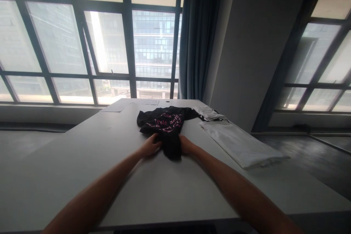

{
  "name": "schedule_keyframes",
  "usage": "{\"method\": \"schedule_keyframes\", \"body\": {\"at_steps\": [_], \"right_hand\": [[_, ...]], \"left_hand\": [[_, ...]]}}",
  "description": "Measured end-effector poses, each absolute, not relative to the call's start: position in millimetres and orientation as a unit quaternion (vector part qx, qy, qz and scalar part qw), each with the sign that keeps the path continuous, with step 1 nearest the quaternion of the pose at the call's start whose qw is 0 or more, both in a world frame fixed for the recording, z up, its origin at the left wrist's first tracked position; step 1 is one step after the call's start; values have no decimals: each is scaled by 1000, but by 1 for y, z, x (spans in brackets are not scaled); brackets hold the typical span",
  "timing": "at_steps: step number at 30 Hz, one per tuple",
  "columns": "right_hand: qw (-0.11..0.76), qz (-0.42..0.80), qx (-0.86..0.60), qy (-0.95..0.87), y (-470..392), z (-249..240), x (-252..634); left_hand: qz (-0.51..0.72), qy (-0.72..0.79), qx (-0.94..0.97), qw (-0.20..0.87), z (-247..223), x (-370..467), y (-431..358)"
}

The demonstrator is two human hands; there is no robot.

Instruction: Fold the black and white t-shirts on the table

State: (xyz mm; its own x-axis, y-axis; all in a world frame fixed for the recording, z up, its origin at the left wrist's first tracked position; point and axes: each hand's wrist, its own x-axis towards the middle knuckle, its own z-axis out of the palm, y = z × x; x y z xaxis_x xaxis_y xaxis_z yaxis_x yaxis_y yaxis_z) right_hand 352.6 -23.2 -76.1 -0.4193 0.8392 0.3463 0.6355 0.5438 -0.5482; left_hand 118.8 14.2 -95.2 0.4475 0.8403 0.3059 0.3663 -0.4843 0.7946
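A black garment (168,120) with pink lettering lies crumpled across the middle of the white table (90,161). Its near end bunches up between my two hands. My left hand (151,145) is closed on the left edge of that bunch, thumb and fingers pressed at the cloth. On the right edge, my right hand (187,145) grips the same cloth, its fingers partly hidden by it.
Folded white cloth (241,146) lies along the table's right side. Beyond it sits a smaller white and black patterned garment (211,114). Papers (113,109) rest near the far left edge. Windows and a blue curtain (196,40) stand behind.
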Motion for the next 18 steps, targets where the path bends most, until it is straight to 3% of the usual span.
{"method": "schedule_keyframes", "body": {"at_steps": [4,10,18], "right_hand": [[294,157,-426,-841,-24,-78,347],[268,39,-537,-799,-22,-67,366],[453,-26,-594,-664,-46,-16,459]], "left_hand": [[441,331,718,425,-101,128,21],[493,352,587,537,-79,108,21],[427,441,556,561,-13,32,18]]}}
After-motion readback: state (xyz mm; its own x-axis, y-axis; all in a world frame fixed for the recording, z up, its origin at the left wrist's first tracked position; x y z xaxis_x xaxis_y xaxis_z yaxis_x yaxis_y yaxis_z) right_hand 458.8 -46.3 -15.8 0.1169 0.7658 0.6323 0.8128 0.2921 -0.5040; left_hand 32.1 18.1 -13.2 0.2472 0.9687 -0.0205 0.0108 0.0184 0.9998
